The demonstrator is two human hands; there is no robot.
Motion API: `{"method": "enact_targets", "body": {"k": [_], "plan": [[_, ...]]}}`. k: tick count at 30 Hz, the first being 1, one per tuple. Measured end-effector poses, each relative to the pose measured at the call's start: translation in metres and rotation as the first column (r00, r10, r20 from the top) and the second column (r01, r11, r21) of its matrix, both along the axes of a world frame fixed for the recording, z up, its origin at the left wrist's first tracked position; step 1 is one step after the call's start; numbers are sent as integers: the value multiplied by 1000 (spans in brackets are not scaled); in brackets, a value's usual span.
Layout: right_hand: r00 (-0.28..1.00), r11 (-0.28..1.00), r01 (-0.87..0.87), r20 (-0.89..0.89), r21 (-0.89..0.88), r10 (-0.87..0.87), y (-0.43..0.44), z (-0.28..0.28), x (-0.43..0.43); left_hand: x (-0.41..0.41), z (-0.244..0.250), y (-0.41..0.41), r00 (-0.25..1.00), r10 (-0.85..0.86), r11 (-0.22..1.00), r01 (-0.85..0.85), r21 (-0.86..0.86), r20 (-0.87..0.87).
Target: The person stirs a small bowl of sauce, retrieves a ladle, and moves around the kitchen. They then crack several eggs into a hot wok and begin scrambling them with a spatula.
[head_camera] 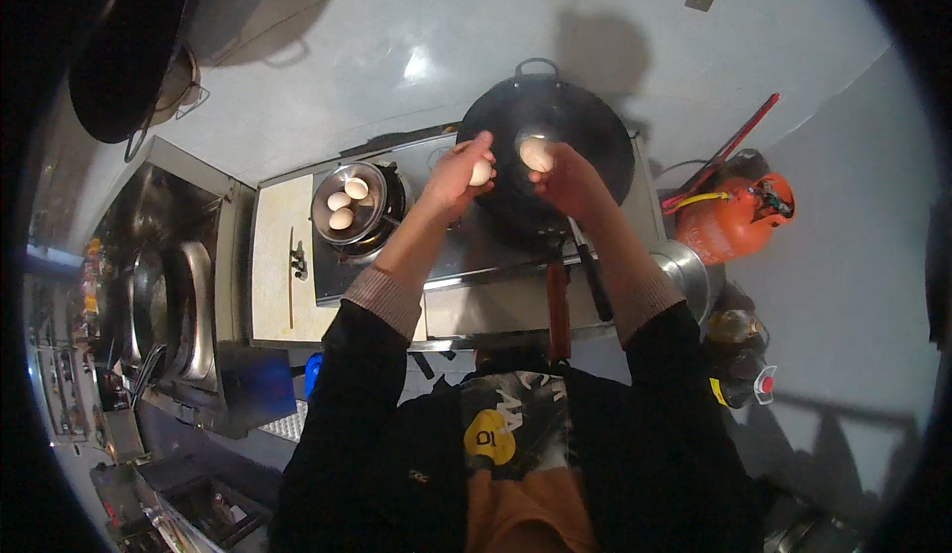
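A whole egg (480, 173) sits in my left hand (455, 175), the fingers wrapped around it at the left rim of a dark wok. My right hand (569, 177) grips another egg (535, 154) above the wok's middle. Beneath both hands, the black wok (587, 121) rests on the stove, its wooden handle (558, 311) towards me. A pale, shiny patch shows in the wok behind the right-hand egg; what it is I cannot tell. On the left burner stands a metal bowl (367, 223) with three eggs (340, 201) in it.
A dark-handled utensil (592, 274) leans at the wok's near right side. Right of the stove are a metal pot (678, 266), an orange gas cylinder (714, 222) and bottles (736, 378). A thin stick (291, 285) lies on the left counter. Further left is a metal basin (197, 307).
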State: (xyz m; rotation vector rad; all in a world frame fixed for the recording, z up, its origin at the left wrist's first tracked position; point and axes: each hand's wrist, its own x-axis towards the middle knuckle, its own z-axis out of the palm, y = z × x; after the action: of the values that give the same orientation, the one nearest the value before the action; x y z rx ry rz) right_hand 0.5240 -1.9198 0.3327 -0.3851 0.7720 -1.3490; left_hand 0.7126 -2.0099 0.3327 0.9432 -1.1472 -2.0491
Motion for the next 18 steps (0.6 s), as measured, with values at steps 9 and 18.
{"method": "enact_targets", "body": {"k": [9,18], "plan": [[844,986,-165,-521,-30,125,-27,-27,-13,-25,4,-14,861,-178,830,391,-397,476],[327,963,-170,-934,-210,-146,-44,-61,-18,-46,-39,-28,779,163,495,467,-733,606]]}}
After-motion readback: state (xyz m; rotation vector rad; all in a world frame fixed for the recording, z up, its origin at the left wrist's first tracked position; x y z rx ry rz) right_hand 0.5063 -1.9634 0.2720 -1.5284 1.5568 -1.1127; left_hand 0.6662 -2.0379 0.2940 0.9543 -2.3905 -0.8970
